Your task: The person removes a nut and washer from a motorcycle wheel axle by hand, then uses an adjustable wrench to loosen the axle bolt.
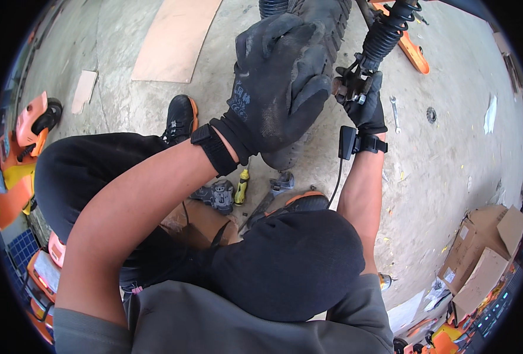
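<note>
My left hand (276,88), in a black work glove, lies over a black tyre (335,29) with its fingers curled round the tread. The tyre stands upright, and the hand hides much of it. My right hand (367,112), also gloved, is closed round the metal bracket (351,84) at the bottom of a black coil-spring shock absorber (385,36). A bolt (362,99) shows at that bracket beside the fingers. The fingertips behind the bracket are partly hidden.
On the concrete floor lie a spanner (395,114), a toothed ring (431,114), a yellow-green screwdriver (242,187), a power tool (220,196) and an adjustable wrench (273,192). Cardboard sheet (176,41) lies far left; an opened carton (479,253) sits right. Orange vehicle parts (33,121) line the left.
</note>
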A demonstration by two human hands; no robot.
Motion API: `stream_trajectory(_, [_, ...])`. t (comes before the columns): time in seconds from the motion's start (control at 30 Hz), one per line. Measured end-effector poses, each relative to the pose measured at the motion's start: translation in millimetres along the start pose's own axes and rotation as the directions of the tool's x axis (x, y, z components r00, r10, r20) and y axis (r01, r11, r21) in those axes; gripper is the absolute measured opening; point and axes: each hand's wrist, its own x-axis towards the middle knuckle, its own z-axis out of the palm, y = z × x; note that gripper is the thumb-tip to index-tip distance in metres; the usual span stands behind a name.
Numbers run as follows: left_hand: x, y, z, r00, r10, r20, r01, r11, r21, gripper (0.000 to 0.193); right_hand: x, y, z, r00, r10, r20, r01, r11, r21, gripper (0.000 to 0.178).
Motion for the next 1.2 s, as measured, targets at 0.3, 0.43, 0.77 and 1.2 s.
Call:
stream_trajectory(0.3, [-0.8,-0.7,0.4,1.000,0.014,0.007,-0.014,1.000,0.015,0.064,-9.0,-7.5,-0.8,0.896,-0.402,0.189,0.326,0.306,-0.894,0.036])
stream_trajectory(0.43, [-0.7,0.7,-0.1,1.000,0.014,0.022,-0.014,1.000,0.021,0.064,-8.8,-4.7,-5.1,0.870,-0.443,0.214,0.308,0.152,-0.939,0.036])
stream_trajectory(0.77, [0.2,-1.1,0.5,0.999,0.030,-0.016,-0.030,1.000,0.005,0.064,-6.5,1.4,-2.3,0.842,-0.496,0.215,0.368,0.235,-0.900,0.032])
stream_trajectory(1.2, [0.9,5.1,5.4,0.991,-0.102,-0.086,0.090,0.987,-0.133,0.063,-11.0,6.2,7.4,0.987,-0.015,-0.162,0.036,0.991,0.126,0.052])
